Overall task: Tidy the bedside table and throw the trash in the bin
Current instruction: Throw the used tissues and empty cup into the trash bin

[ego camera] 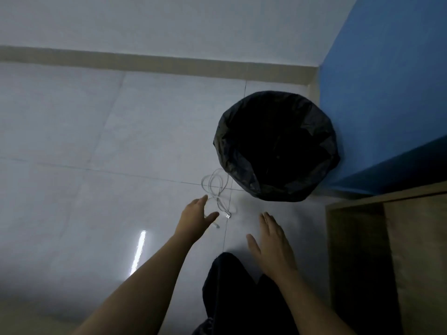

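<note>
The right hand [271,247] and left hand [197,217] hover, fingers apart, holding nothing. A white cable [215,187] lies on pale floor tiles [121,131] beside the black-lined bin [226,146], its inside too dark to read, against a blue wall [387,81].

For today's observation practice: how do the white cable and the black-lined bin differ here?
The white cable is thin and pale; the bin is bulky and black-lined. The cable lies flat in loose loops; the bin stands upright, mouth open. Both rest on the tiled floor.
</note>
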